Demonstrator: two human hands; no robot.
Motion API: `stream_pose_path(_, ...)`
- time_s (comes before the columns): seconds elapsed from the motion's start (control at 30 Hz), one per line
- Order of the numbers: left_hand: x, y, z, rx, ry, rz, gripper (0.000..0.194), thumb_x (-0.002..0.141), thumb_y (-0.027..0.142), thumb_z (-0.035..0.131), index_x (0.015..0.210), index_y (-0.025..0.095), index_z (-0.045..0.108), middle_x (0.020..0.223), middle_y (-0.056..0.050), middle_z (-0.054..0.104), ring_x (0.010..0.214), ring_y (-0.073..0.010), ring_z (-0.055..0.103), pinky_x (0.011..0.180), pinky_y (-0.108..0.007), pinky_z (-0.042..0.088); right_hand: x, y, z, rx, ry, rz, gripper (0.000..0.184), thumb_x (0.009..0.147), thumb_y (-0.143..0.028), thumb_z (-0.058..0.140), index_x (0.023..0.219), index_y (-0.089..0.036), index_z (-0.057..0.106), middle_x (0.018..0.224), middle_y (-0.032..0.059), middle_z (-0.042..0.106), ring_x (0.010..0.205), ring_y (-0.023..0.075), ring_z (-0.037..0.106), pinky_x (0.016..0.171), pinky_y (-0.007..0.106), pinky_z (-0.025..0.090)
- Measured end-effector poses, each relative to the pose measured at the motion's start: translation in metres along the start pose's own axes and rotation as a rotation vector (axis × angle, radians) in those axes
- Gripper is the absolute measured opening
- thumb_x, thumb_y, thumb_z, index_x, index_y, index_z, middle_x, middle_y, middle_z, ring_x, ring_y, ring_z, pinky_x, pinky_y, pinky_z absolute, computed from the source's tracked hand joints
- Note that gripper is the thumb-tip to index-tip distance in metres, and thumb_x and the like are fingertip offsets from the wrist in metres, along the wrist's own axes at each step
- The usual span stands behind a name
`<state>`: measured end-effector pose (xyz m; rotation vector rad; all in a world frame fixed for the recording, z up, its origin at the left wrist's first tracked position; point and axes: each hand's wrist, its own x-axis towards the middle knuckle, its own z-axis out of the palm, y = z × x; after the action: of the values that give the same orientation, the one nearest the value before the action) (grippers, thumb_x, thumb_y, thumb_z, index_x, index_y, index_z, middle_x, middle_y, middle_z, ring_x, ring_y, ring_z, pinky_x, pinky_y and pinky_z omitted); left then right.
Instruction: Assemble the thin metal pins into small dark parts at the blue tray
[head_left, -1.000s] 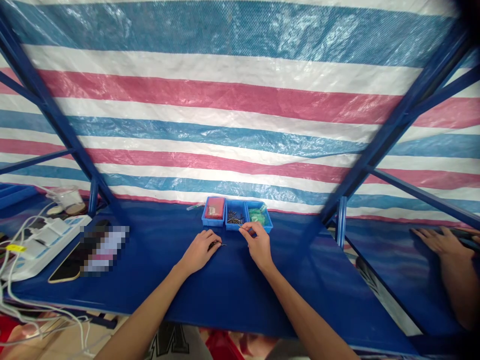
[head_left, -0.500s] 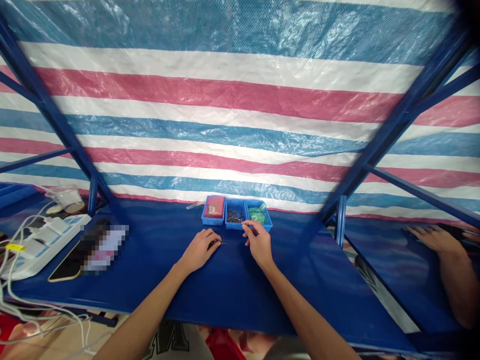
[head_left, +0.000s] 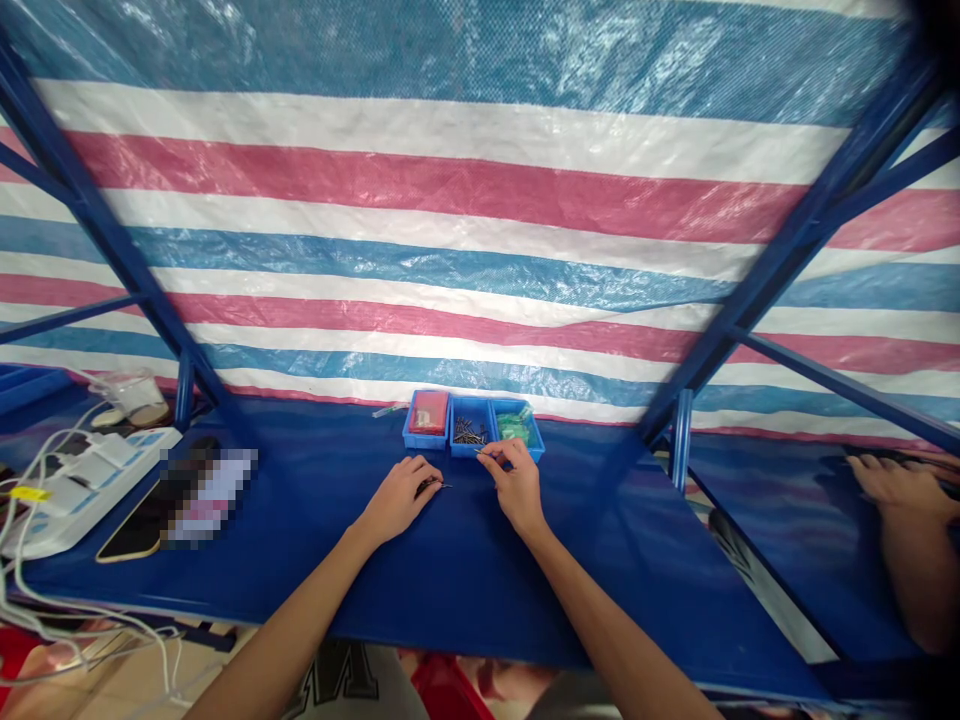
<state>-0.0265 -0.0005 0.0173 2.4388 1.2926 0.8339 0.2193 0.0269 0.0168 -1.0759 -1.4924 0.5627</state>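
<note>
My left hand [head_left: 405, 495] rests on the blue table with its fingers closed round some dark screws [head_left: 446, 486], whose tips stick out past the thumb. Just in front of the bins, my right hand [head_left: 516, 482] pinches one small screw [head_left: 478, 450] between thumb and fingertips. Several loose dark screws lie in the middle blue bin [head_left: 463, 412]. The left blue bin [head_left: 427, 441] holds a stack of red packets [head_left: 430, 412]. In the right blue bin [head_left: 538, 446] are green plastic bags [head_left: 514, 426], partly hidden by my right hand.
To the left lie a phone [head_left: 131, 530] and a white power strip [head_left: 75, 500] with tangled cables. A small clear packet [head_left: 388, 410] lies beside the bins. Blue metal frame bars [head_left: 750, 290] slant up at both sides. Another person's hand [head_left: 904, 487] is at the far right.
My right hand's fingers loosened and lifted slightly, then came back together with a screw pointing left from the fingertips. My left hand stayed in place. The other person's hand shifted.
</note>
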Motion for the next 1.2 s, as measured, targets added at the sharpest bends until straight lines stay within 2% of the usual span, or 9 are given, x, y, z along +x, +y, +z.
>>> stream_pose_path(0.17, -0.0001, 0.0012, -0.0009, -0.003, -0.002, -0.004, 0.029, 0.113, 0.039, 0.044, 0.109, 0.026, 0.069, 0.109, -0.004, 0.069, 0.099, -0.0229, 0.062, 0.089, -0.040, 0.047, -0.0011, -0.0008, 0.0012, 0.104, -0.004, 0.104, 0.035, 0.095, -0.056, 0.068, 0.100, -0.023, 0.078, 0.100, 0.0086, 0.071, 0.074, 0.0208, 0.066, 0.045, 0.026, 0.052)
stream_pose_path(0.27, -0.0001, 0.0018, -0.0010, -0.009, 0.001, 0.001, 0.031, 0.113, 0.040, 0.043, 0.110, 0.026, 0.069, 0.109, -0.005, 0.069, 0.098, -0.0232, 0.062, 0.089, -0.041, 0.047, -0.0016, -0.0027, 0.0027, 0.176, -0.010, 0.212, 0.042, 0.094, -0.061, 0.067, 0.108, -0.022, 0.076, 0.093, 0.0071, 0.072, 0.067, 0.0190, 0.066, 0.043, 0.025, 0.051)
stream_pose_path(0.37, 0.0000, 0.0013, -0.0007, -0.013, 0.004, -0.002, 0.030, 0.113, 0.040, 0.043, 0.109, 0.026, 0.070, 0.109, -0.005, 0.069, 0.098, -0.0233, 0.062, 0.089, -0.041, 0.048, -0.0019, -0.0055, 0.0036, 0.214, -0.036, 0.269, 0.046, 0.092, -0.065, 0.069, 0.105, -0.021, 0.074, 0.082, 0.0032, 0.069, 0.058, 0.0160, 0.060, 0.041, 0.024, 0.048)
stream_pose_path(0.47, 0.0001, 0.0004, -0.0003, -0.012, 0.008, 0.002, 0.030, 0.113, 0.040, 0.044, 0.109, 0.026, 0.070, 0.108, -0.005, 0.069, 0.098, -0.0234, 0.062, 0.088, -0.041, 0.048, -0.0019, -0.0056, 0.0037, 0.182, -0.054, 0.267, 0.047, 0.089, -0.067, 0.071, 0.100, -0.022, 0.072, 0.075, 0.0002, 0.063, 0.053, 0.0146, 0.055, 0.039, 0.024, 0.045)
stream_pose_path(0.67, 0.0009, -0.0007, 0.0005, -0.013, 0.000, -0.001, 0.026, 0.112, 0.037, 0.047, 0.108, 0.026, 0.070, 0.108, -0.004, 0.069, 0.098, -0.0225, 0.062, 0.089, -0.039, 0.047, -0.0013, 0.0013, 0.0030, 0.109, -0.036, 0.135, 0.041, 0.089, -0.062, 0.074, 0.094, -0.022, 0.073, 0.095, 0.0049, 0.066, 0.058, 0.0139, 0.057, 0.040, 0.024, 0.047)
stream_pose_path(0.77, 0.0007, -0.0004, 0.0003, -0.010, 0.005, -0.003, 0.027, 0.112, 0.038, 0.046, 0.108, 0.025, 0.070, 0.108, -0.004, 0.069, 0.097, -0.0224, 0.062, 0.088, -0.039, 0.047, -0.0014, 0.0013, 0.0025, 0.119, -0.039, 0.138, 0.039, 0.090, -0.061, 0.072, 0.094, -0.022, 0.073, 0.102, 0.0064, 0.068, 0.062, 0.0154, 0.062, 0.040, 0.025, 0.049)
stream_pose_path(0.93, 0.0002, 0.0004, 0.0000, -0.012, -0.001, -0.006, 0.029, 0.113, 0.040, 0.044, 0.109, 0.025, 0.069, 0.109, -0.005, 0.069, 0.097, -0.0231, 0.061, 0.088, -0.040, 0.047, -0.0014, -0.0047, 0.0022, 0.188, -0.071, 0.262, 0.045, 0.091, -0.064, 0.069, 0.105, -0.021, 0.074, 0.075, 0.0014, 0.068, 0.055, 0.0159, 0.063, 0.043, 0.024, 0.050)
stream_pose_path(1.07, 0.0003, 0.0008, 0.0000, -0.015, 0.001, -0.006, 0.031, 0.113, 0.041, 0.043, 0.109, 0.025, 0.070, 0.108, -0.006, 0.069, 0.098, -0.0238, 0.061, 0.089, -0.041, 0.047, -0.0014, -0.0073, 0.0029, 0.252, -0.062, 0.275, 0.047, 0.090, -0.068, 0.070, 0.102, -0.022, 0.071, 0.084, 0.0030, 0.071, 0.056, 0.0150, 0.063, 0.040, 0.023, 0.048)
stream_pose_path(1.2, 0.0006, 0.0015, -0.0008, -0.011, 0.001, -0.006, 0.028, 0.113, 0.039, 0.045, 0.108, 0.025, 0.070, 0.108, -0.005, 0.069, 0.098, -0.0232, 0.061, 0.089, -0.041, 0.047, -0.0019, -0.0053, 0.0034, 0.206, -0.054, 0.257, 0.045, 0.091, -0.067, 0.070, 0.101, -0.022, 0.071, 0.071, -0.0015, 0.063, 0.048, 0.0129, 0.054, 0.038, 0.023, 0.046)
